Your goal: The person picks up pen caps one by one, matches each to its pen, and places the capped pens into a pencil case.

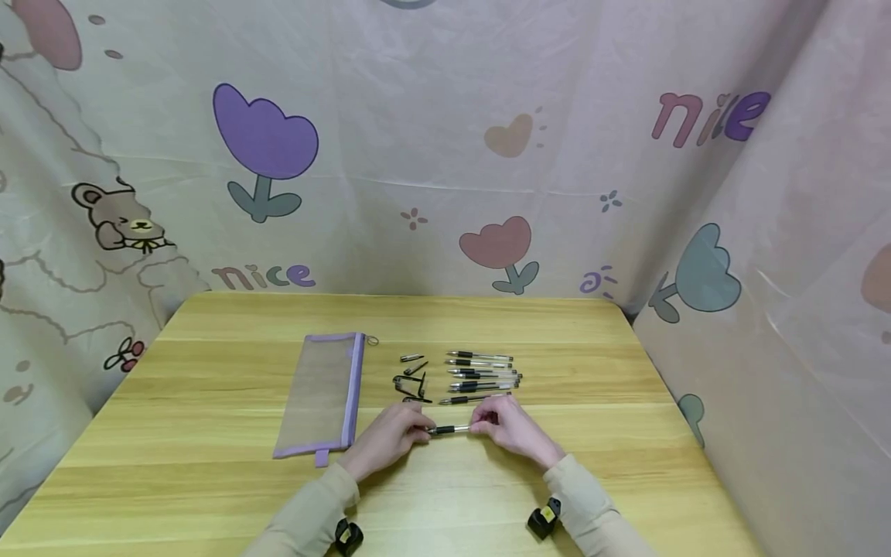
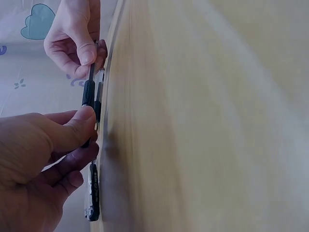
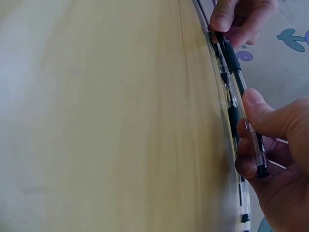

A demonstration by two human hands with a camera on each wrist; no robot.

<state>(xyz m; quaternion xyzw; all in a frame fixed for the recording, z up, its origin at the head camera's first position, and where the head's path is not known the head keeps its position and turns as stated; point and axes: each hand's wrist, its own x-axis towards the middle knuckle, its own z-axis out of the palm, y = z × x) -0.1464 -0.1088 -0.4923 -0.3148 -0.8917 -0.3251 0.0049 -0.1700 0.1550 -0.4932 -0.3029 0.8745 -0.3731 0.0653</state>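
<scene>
Between the two hands a gel pen [image 1: 451, 429] with a black rubber grip and clear barrel is held level just above the table. My left hand [image 1: 393, 435] pinches its grip-side end between thumb and fingers, which hide the tip; I cannot tell whether a cap is there. At the other end, my right hand [image 1: 513, 427] holds the clear barrel [image 3: 260, 150], its black end plug showing past the fingers. Beyond the hands, several similar pens [image 1: 480, 374] lie uncapped in a rough column. Several black pen caps [image 1: 407, 384] are scattered left of them.
A mesh zip pouch [image 1: 319, 398] with purple edging lies flat to the left of the caps. The wooden table [image 1: 174, 433] meets a printed curtain [image 1: 390, 155] at its back and sides.
</scene>
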